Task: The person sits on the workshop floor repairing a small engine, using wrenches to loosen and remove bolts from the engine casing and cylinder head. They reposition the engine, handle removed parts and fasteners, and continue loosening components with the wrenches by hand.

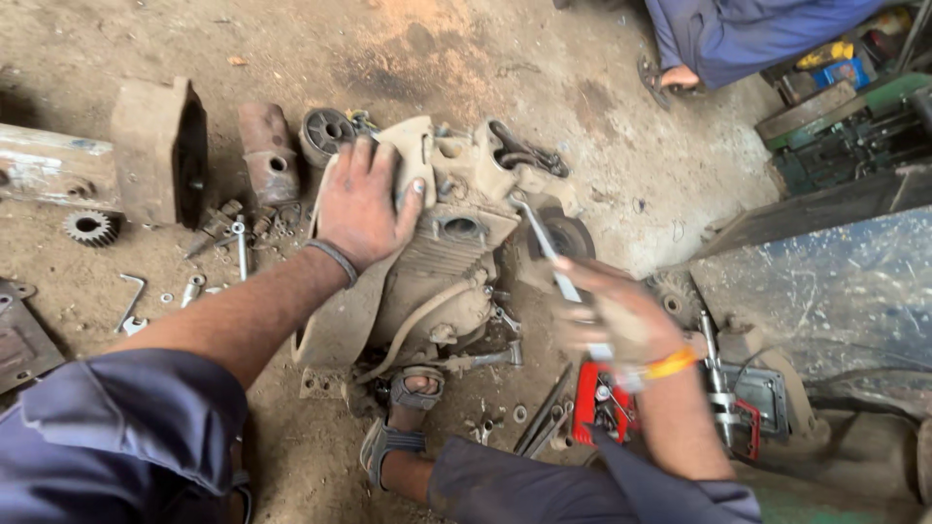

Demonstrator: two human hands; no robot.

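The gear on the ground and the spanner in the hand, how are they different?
The gear is round with teeth and a hole in the middle; the spanner is long and thin. The gear lies flat on the dirt floor, untouched; the spanner is held tilted in the right hand, its tip at the engine, where the left hand rests. The gear looks dull and dusty; the spanner looks brighter. Both appear to be metal.
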